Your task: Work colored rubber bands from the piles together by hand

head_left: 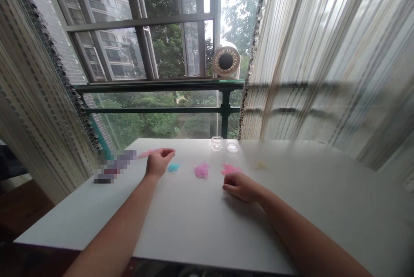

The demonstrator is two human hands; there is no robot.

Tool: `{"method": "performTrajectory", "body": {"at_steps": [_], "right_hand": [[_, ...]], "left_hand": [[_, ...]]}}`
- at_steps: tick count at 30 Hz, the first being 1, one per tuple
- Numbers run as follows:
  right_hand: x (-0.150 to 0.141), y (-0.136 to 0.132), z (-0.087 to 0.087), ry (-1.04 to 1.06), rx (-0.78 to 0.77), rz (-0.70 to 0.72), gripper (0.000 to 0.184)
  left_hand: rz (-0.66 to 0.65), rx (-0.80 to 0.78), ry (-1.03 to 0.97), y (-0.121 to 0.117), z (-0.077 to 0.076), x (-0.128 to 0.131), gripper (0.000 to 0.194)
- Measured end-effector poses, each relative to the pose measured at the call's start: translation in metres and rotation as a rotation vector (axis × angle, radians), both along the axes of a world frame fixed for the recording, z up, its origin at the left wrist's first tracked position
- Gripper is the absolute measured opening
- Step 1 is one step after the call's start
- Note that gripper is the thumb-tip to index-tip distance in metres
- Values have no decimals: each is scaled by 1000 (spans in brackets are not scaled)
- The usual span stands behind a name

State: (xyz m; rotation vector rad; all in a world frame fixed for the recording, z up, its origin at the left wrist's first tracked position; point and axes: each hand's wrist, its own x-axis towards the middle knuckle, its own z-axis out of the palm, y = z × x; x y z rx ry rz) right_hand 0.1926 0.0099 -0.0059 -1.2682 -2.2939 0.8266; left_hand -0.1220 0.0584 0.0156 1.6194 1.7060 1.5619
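Note:
My left hand (157, 163) is held over the left part of the white table (187, 221), thumb and fingertips pinched together; anything between them is too small to make out. Just under its fingertips lies a small blue pile (174, 168) of thin strands or loops. A pale pink pile (146, 154) shows partly behind this hand. My right hand (242, 186) rests low with curled fingers, right in front of a bright pink pile (230, 168). Whether its fingers hold anything is hidden. Between the hands sits a purple-pink pile (202, 171); a pale yellow one (261, 165) lies farther right.
A clear round container (217, 143) stands near the table's far edge, with a clear lid-like disc (232, 148) beside it. A blurred-out object (115, 167) lies at the left edge. Behind are a green railing (155, 110), a white fan (226, 60) and curtains (300, 61).

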Motion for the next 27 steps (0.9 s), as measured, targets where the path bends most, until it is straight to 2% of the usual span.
{"method": "performTrajectory", "body": {"at_steps": [5, 8, 10, 12, 15, 20, 27], "right_hand": [[0, 0, 0, -7, 18, 2, 15], [1, 1, 0, 3, 20, 10, 15], [1, 2, -1, 20, 19, 20, 15], [1, 2, -1, 42, 15, 25, 15], [1, 1, -1, 99, -15, 25, 13], [1, 0, 0, 265, -77, 50, 15], [2, 3, -8, 447, -267, 48, 33]], "left_hand": [[-209, -22, -58, -12, 16, 46, 31], [-410, -46, -78, -25, 25, 81, 38], [-545, -61, -57, -34, 26, 103, 33], [-619, -59, -10, -42, 23, 120, 28], [-623, 3, 79, -51, 10, 132, 19], [-636, 9, 191, -60, -9, 131, 12], [-669, 6, 214, -60, -17, 134, 13]]}}
